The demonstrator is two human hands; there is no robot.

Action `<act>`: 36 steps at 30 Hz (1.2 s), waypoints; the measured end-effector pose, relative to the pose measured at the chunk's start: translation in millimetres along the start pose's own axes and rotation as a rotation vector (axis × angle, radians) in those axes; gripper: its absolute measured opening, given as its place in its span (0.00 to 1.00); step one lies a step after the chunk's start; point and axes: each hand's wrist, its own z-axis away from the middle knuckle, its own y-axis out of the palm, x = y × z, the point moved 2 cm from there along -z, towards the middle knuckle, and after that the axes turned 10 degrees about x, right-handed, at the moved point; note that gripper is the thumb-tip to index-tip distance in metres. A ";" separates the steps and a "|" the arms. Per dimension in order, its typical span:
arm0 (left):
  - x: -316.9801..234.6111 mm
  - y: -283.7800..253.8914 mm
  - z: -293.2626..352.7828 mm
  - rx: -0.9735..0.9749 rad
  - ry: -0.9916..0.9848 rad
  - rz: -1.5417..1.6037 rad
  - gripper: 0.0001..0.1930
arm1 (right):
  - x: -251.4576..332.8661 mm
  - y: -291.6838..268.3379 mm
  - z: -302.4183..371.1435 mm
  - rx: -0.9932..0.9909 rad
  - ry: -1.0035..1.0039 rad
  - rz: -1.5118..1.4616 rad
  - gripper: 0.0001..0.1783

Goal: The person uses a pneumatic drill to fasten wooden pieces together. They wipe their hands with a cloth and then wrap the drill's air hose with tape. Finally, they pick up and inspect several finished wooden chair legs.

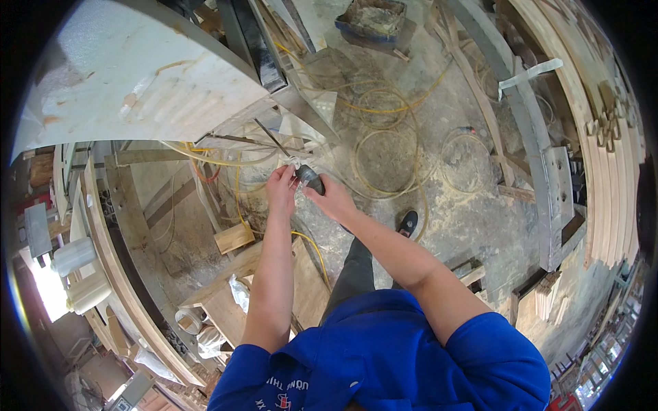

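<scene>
In front of me, over the concrete floor, both hands meet at a dark, rounded, cylinder-like thing [310,179]. My right hand [334,200] is closed around its near right side. On its left, my left hand [281,186] has its fingertips pinched at a small pale or clear bit beside the dark thing. What exactly the pinch holds is too small to make out. A thin dark rod [271,136] slants up and left just beyond the fingers. Whether it joins the dark thing cannot be seen.
A large whitish panel [157,82] on a metal frame juts in at upper left. Yellow hose [384,133] lies coiled on the floor ahead. A wooden box [229,281] stands below my left arm. At right are a curved grey beam [531,137] and stacked wood strips [613,198].
</scene>
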 end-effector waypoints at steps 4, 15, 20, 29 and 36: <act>-1.1 17.1 2.3 -0.037 -0.291 -0.074 0.18 | 0.1 -5.8 11.6 -0.063 0.013 0.096 0.35; 9.6 -20.1 -2.0 -0.253 -0.032 -0.370 0.16 | 12.6 -9.3 15.0 -0.081 -0.039 0.190 0.35; 0.6 -13.4 4.3 -0.236 0.142 -0.911 0.16 | 9.1 -3.8 10.8 -0.055 -0.005 0.112 0.38; -0.3 6.1 14.4 -0.020 -0.088 -0.060 0.09 | 1.7 -2.0 8.7 -0.097 0.021 0.062 0.37; -3.8 7.5 12.9 -0.100 -0.441 0.000 0.11 | 1.3 -1.0 12.3 -0.084 -0.025 0.173 0.34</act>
